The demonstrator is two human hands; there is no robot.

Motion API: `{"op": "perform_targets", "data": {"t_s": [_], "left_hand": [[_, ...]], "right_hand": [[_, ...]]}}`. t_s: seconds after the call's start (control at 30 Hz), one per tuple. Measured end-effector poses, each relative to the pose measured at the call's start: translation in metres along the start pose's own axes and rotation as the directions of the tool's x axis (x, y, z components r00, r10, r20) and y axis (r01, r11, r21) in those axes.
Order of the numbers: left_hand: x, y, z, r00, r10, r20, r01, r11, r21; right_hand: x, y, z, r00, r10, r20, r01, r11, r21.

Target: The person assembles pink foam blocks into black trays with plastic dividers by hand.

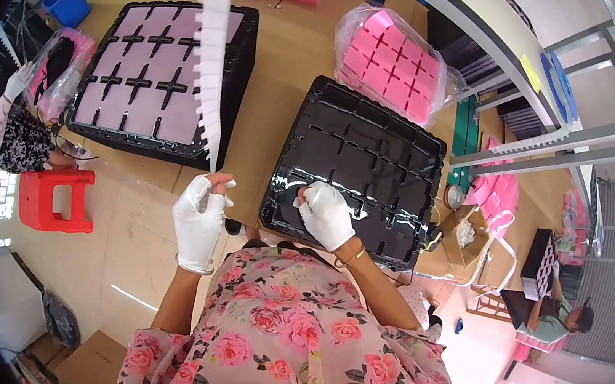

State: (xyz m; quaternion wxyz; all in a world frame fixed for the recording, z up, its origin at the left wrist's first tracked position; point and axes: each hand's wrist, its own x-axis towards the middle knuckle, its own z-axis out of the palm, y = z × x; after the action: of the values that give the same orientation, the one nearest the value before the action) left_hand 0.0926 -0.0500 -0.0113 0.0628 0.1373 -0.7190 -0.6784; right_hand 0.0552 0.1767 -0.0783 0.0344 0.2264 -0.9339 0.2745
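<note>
My left hand (pixel 198 221), in a white glove with bare fingertips, pinches the lower end of a long white toothed strip (pixel 212 81). The strip rises past the top edge of the view. My right hand (pixel 326 214), gloved the same way, is closed over the near-left part of a shiny black plastic tray (pixel 361 128) with raised cross-shaped ridges. What its curled fingers hold, if anything, is hidden. Left of that tray stands a stack of black trays (pixel 247 42), its top one lined with pale purple pieces (pixel 130 64) between black crosses.
Pink slotted pieces (pixel 391 63) in clear plastic lie behind the tray. A carton (pixel 467 238) with white bits sits at the right. Another toothed strip (pixel 539 139) lies by the metal frame. A red stool (pixel 55 201) stands left. Co-workers (pixel 17 82) (pixel 557 319) are at both sides.
</note>
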Motion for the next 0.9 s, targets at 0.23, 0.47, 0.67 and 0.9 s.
{"op": "perform_targets", "data": {"t_s": [0.23, 0.47, 0.67, 0.9], "left_hand": [[0.001, 0.007, 0.014, 0.997, 0.042, 0.062, -0.047, 0.996, 0.078], [0.003, 0.008, 0.023, 0.997, -0.013, 0.078, 0.006, 0.995, 0.095], [0.008, 0.005, 0.028, 0.997, 0.029, 0.076, -0.037, 0.994, 0.099], [0.009, 0.011, 0.033, 0.996, -0.067, 0.06, 0.061, 0.993, 0.103]], "right_hand": [[-0.007, -0.003, 0.002, 0.991, -0.117, -0.06, 0.118, 0.993, 0.024], [-0.011, -0.004, 0.003, 0.988, -0.054, -0.142, 0.07, 0.992, 0.109], [-0.006, 0.0, 0.004, 0.992, 0.02, -0.121, 0.003, 0.982, 0.19], [0.004, -0.002, 0.001, 1.0, 0.003, -0.027, -0.001, 0.997, 0.079]]}}
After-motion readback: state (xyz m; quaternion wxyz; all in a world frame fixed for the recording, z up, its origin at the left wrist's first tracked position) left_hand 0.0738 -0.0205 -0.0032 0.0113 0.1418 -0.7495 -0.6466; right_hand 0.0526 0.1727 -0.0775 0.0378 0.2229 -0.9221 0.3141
